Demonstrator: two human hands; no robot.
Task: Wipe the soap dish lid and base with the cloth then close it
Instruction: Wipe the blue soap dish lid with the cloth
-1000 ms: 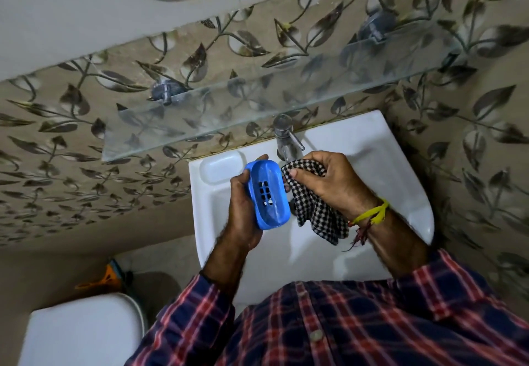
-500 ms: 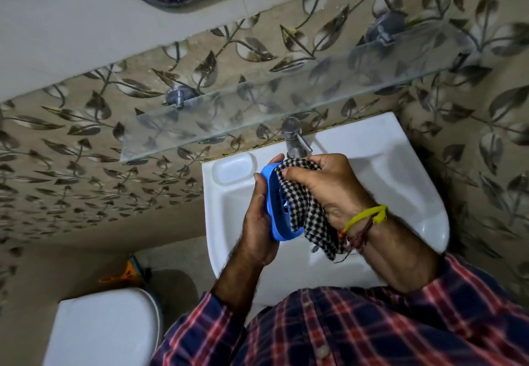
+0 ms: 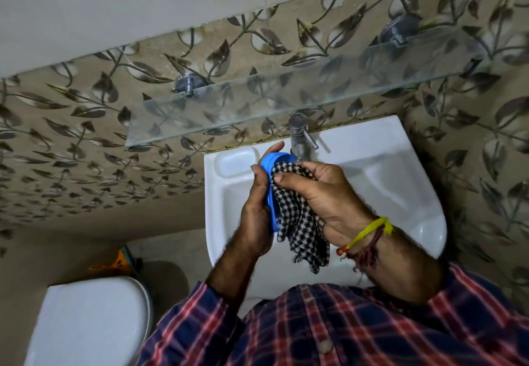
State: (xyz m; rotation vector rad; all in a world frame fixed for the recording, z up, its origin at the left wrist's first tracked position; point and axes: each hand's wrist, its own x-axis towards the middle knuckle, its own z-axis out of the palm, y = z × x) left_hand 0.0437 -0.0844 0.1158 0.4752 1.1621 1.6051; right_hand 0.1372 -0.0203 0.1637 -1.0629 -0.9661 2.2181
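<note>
A blue plastic soap dish part (image 3: 271, 165) stands on edge above the white sink (image 3: 395, 182), gripped from the left by my left hand (image 3: 256, 214). Its open face points right and is mostly hidden. My right hand (image 3: 323, 194) presses a black-and-white checked cloth (image 3: 300, 228) against that face, thumb on the cloth. The cloth's loose end hangs down below my hands. Only one blue piece is visible; I cannot tell whether it is lid or base.
A steel tap (image 3: 299, 136) rises just behind my hands. A moulded soap recess (image 3: 233, 162) sits in the sink's left corner. A glass shelf (image 3: 286, 102) juts out above. A white toilet lid (image 3: 86, 322) is at lower left.
The blue piece has turned from facing me to edge-on. My right hand moved the cloth from beside it onto its inner face, covering the slotted bottom.
</note>
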